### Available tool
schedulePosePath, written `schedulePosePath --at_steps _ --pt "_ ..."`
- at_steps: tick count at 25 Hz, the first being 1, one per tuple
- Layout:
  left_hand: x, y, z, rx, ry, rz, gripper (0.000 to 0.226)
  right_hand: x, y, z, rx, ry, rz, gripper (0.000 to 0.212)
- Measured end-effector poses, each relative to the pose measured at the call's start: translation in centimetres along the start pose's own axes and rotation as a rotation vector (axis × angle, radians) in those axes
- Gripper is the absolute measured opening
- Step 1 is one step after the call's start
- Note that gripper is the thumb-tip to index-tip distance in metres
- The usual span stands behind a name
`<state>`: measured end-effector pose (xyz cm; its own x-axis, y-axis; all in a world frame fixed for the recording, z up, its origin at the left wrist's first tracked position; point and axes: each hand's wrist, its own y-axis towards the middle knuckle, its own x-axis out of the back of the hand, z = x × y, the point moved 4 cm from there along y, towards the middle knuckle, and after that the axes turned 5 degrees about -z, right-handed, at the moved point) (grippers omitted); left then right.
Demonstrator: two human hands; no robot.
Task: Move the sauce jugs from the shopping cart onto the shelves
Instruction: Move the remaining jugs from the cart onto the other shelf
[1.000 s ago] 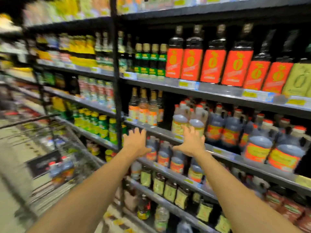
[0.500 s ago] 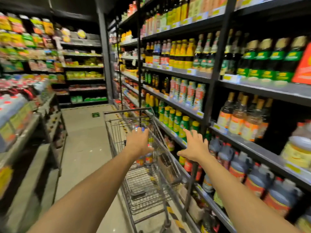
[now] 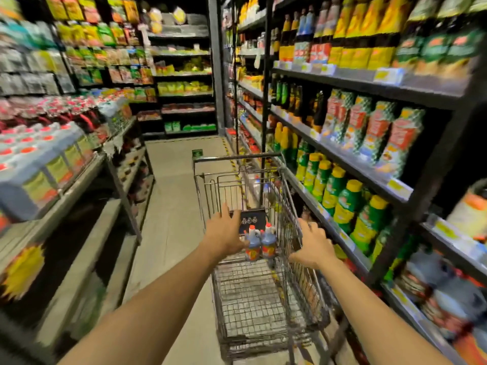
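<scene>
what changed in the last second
The view swung left from the shelves to the shopping cart. The left hand and right hand went from the shelf front down toward the two sauce jugs standing in it. Unchanged: both hands open, holding nothing.

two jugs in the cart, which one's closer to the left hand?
The left jug of the pair, right beside the left hand; contact is unclear. The right jug stands on its far side, nearer the right wall of the cart.
</scene>
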<state>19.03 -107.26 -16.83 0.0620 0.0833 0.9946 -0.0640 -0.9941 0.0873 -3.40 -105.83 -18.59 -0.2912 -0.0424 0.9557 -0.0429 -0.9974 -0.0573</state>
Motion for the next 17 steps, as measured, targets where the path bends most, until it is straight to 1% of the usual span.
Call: schedulePosePath --at_steps 3,6,8,10,13,15,17 --pt "-3.7 2.9 0.3 0.044 -0.024 0.102 0.098 -3.3 4.4 -0.6 0.004 0.026 0.051 0.107" --pt "-7.4 6.0 1.1 0.063 -0.019 0.165 0.094 -7.0 8.6 -0.5 0.001 0.033 0.105 0.105" --pt "-10.3 8.5 1.8 0.042 -0.036 0.21 0.092 -9.8 12.2 -0.3 -0.015 0.059 0.144 0.106" --pt "-13.6 10.9 2.7 0.024 -0.038 0.284 0.094 -12.1 15.2 -0.1 -0.039 0.087 0.174 0.103" --pt "-18.4 15.6 4.3 0.0 -0.014 0.367 0.095 -15.6 19.4 0.1 -0.093 0.122 0.189 0.094" --pt "-21.4 18.6 5.3 -0.019 -0.01 0.401 0.093 -17.8 21.9 -0.2 -0.154 0.164 0.22 0.097" --pt "-24.9 20.5 6.1 -0.007 -0.038 0.473 0.094 -20.6 24.0 -1.1 -0.217 0.226 0.241 0.1"
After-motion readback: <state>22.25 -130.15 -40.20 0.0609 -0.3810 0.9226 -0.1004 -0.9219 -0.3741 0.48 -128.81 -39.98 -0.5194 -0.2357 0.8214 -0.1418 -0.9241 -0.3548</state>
